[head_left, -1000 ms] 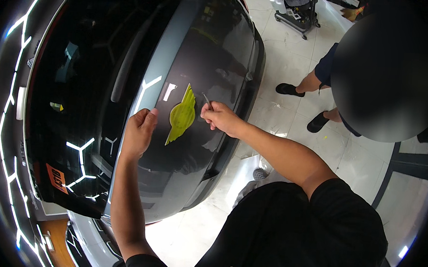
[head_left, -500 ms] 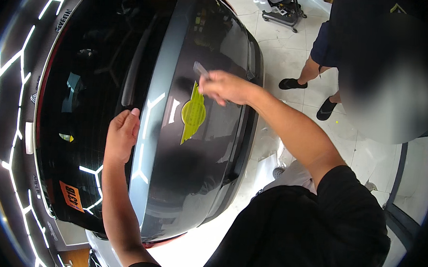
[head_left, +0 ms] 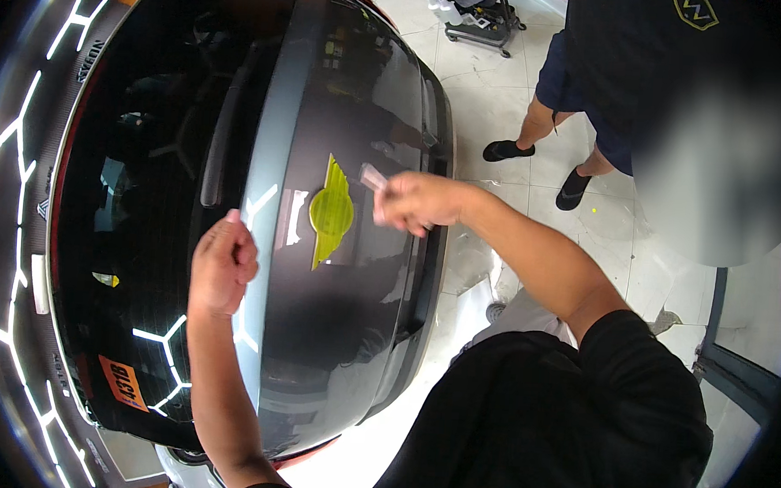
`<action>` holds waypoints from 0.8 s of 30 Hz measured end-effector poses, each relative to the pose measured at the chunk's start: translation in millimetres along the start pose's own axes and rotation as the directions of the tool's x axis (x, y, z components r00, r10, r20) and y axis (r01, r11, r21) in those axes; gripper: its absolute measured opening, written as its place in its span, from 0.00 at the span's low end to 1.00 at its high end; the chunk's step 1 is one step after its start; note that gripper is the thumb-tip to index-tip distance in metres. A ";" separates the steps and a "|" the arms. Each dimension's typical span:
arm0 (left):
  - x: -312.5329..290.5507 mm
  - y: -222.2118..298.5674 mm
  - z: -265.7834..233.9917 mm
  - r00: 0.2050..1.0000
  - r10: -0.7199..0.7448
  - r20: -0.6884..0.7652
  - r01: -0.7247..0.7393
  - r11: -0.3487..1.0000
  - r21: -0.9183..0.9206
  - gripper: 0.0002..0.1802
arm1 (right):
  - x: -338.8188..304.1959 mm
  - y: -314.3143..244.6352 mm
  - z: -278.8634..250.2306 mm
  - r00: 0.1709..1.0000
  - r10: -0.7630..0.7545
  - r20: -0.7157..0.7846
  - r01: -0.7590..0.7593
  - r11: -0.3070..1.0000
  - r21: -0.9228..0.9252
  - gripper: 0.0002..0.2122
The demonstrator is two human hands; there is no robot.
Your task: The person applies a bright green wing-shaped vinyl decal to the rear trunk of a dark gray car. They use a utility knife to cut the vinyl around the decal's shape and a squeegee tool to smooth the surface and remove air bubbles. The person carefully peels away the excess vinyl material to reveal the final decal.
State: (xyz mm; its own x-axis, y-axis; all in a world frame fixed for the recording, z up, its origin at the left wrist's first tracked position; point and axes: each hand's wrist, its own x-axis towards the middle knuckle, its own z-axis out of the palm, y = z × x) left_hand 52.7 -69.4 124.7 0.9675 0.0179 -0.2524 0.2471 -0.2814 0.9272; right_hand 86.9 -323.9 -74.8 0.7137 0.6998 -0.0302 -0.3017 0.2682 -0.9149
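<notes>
A yellow-green winged emblem [head_left: 330, 213] with a round middle lies on the dark grey tailgate [head_left: 333, 329] of a car. Just right of it, over the panel, my right hand [head_left: 415, 203] is closed, slightly blurred, around a small translucent flat piece [head_left: 373, 176] that juts out toward the upper left; its exact kind is unclear. My left hand [head_left: 224, 264] is at the lower edge of the rear window [head_left: 144, 231], fingers curled in and thumb side up. Whatever may be inside those fingers is hidden.
A rear wiper [head_left: 228, 138] runs along the dark glass, and an orange sticker [head_left: 123, 384] is in the glass's corner. Another person [head_left: 583, 104] in dark clothes stands at the right. A wheeled cart [head_left: 475, 19] is on the tiled floor [head_left: 499, 197] beyond.
My right hand has come down from the emblem's upper end to its right side, still with the translucent piece. My left hand has shifted slightly down; the whole view has moved a little.
</notes>
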 end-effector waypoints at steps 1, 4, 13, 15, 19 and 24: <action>2.7 2.6 -3.7 0.999 0.023 -0.033 -0.023 1.000 -0.005 0.19 | -1.1 8.5 -1.4 0.999 -0.002 -0.039 0.003 1.000 0.007 0.10; 7.8 4.1 -16.4 0.995 0.067 -0.078 -0.066 0.998 0.013 0.18 | -9.4 26.0 13.3 0.994 0.079 0.074 -0.074 0.995 -0.070 0.07; 12.7 -7.2 12.1 0.996 -0.011 -0.088 0.057 0.846 0.531 0.21 | -12.5 26.3 4.4 0.997 0.071 0.004 -0.071 0.997 0.017 0.05; 11.6 -8.5 23.2 0.997 -0.079 -0.013 0.074 0.846 0.528 0.22 | -13.5 32.0 -1.0 0.997 0.074 0.003 -0.074 0.996 0.058 0.05; 20.5 0.3 26.7 0.996 -0.018 -0.083 0.060 0.838 0.542 0.23 | -12.5 34.8 -8.3 0.997 0.022 -0.080 -0.005 0.980 0.197 0.06; 40.7 46.5 -19.1 0.961 0.205 -0.185 -0.086 0.857 0.508 0.21 | -22.0 45.4 -6.7 0.996 0.039 -0.080 -0.028 0.990 0.138 0.06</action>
State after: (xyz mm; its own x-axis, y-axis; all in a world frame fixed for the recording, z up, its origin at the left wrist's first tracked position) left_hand 104.6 -63.4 162.8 0.9906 0.1367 -0.0009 0.1014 -0.7300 0.6759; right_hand 61.8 -331.5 -118.3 0.7497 0.6545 -0.0980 -0.4057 0.3374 -0.8495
